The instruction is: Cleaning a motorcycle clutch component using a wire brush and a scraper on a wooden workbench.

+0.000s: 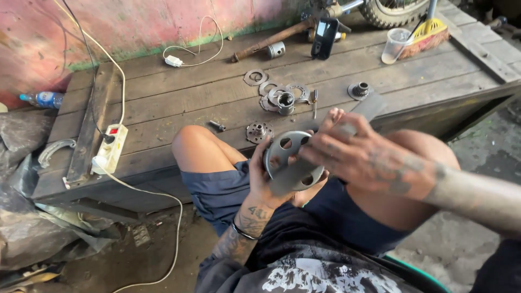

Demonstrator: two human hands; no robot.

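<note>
Head view: left hand (267,182) has its grip closed around a round metal plate with holes (287,157), held above the knees; right hand (364,158) clasps a flat metal file (304,171) laid across it, near the wooden worktop (179,97).

The perforated disc (290,160) sat between the left grip (266,182) and right grip (369,160); washers (277,92) lay beyond them on the tabletop (179,103).

Dull grey metal disc (287,157); rough weathered wooden bench (179,103).
</note>
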